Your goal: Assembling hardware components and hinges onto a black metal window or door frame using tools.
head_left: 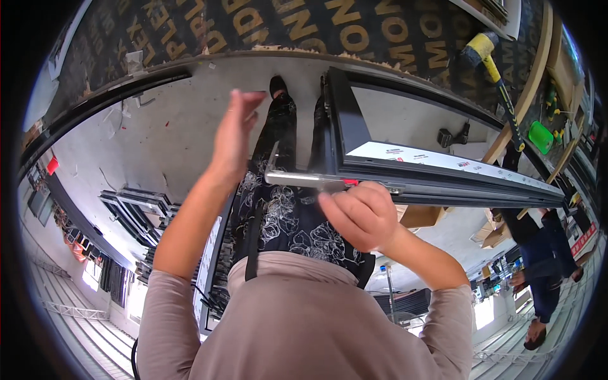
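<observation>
A dark window or door frame [411, 174] with an open middle and a white printed film strip [456, 164] reaches from in front of me towards the right. From its near left corner a silver metal bar [301, 179] juts out leftward, with a thin upright piece at its tip and a small red part along it. My right hand [362, 212] is closed, fingers curled, right against this bar; what lies inside the fingers is hidden. To the left, my left hand [235, 136] is raised over the floor, fingers stretched and slightly blurred, holding nothing.
Ahead runs a dark printed board bench [266, 28]. A yellow-and-black mallet [491, 69] and a green tray [540, 137] lie to the right, with a dark power drill [453, 135] below. More dark frames [136, 206] sit at left. Another person [538, 266] stands at far right.
</observation>
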Available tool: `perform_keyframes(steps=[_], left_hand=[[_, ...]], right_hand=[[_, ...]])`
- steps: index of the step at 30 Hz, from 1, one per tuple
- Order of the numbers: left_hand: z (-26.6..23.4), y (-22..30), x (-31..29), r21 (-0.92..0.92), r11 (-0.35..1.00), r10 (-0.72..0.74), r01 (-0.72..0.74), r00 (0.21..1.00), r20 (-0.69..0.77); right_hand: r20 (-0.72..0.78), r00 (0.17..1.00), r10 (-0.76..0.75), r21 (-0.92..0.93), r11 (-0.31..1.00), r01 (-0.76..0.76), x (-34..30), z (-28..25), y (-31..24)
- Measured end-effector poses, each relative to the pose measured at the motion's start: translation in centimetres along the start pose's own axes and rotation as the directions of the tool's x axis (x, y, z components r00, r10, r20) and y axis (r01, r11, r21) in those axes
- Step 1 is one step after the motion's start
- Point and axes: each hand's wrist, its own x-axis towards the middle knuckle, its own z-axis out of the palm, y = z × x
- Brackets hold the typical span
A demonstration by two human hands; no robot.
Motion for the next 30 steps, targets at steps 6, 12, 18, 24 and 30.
perform_keyframes(steps=[6, 12, 18, 24, 30], left_hand=[[-4.7, 1.4, 0.8, 0.043, 0.995, -0.090, 0.094, 0.991, -0.096], [4.8, 1.0, -1.8, 0.017, 0.969, -0.247, 0.247, 0.968, 0.029], [2.0, 1.1, -0.6, 0.007, 0.975, -0.220, 0.220, 0.973, 0.062], [4.1, 2.8, -3.1, 0.040, 0.908, -0.418, 0.416, 0.905, 0.076], [3.6, 2.0, -2.9, -0.041, 0.940, -0.333, 0.339, 0.937, 0.105]], right_hand=[[0.205, 0.949, 0.241, -0.361, 0.919, -0.155, -3.8, -8.1, 3.1], [0.254, 0.850, 0.462, -0.542, 0.795, -0.271, -5.3, -9.8, 5.8], [0.308, 0.839, 0.449, -0.549, 0.804, -0.228, -5.2, -10.3, 6.0], [0.282, 0.856, 0.434, -0.527, 0.815, -0.240, -4.3, -9.8, 5.5], [0.293, 0.862, 0.414, -0.528, 0.822, -0.215, -4.2, -10.1, 5.8]])
